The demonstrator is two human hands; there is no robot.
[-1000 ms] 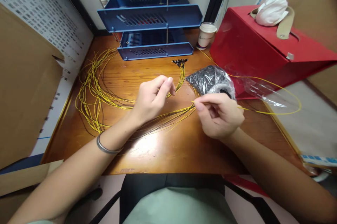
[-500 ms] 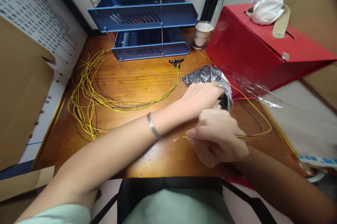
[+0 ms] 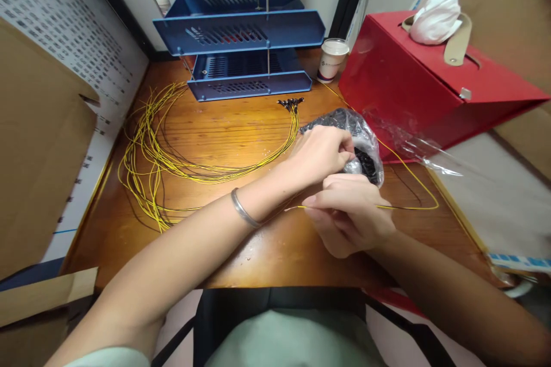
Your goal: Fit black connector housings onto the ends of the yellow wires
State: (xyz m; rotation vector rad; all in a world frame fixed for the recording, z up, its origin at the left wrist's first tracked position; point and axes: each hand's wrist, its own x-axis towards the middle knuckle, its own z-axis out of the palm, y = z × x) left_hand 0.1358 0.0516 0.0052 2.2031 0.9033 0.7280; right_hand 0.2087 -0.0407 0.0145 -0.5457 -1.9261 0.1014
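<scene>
My right hand [image 3: 350, 215] is closed around a yellow wire [image 3: 415, 207], its bare-looking tip sticking out to the left between thumb and finger. The rest of that wire loops off to the right and back past the red box. My left hand [image 3: 322, 150] lies at the mouth of a clear plastic bag [image 3: 340, 117] full of small black pieces [image 3: 367, 163]. Its fingertips are pinched together at the bag's opening; what they hold, if anything, is too small to tell. Left of the bag curves a bundle of yellow and dark wires [image 3: 144, 154], with black ends [image 3: 291, 104] gathered together.
Blue stacked trays [image 3: 249, 85] stand at the back of the wooden table [image 3: 224, 137]. Beside them are a paper cup [image 3: 333, 60] and a red tissue box [image 3: 400, 91]. Cardboard [image 3: 38, 154] rises at the left. Clear plastic film [image 3: 422, 149] lies by the red box.
My left hand has drawn back slightly from inside the bag, its fingertips now showing at the opening. My right hand, still gripping the wire, has risen a little. The view has shifted slightly.
</scene>
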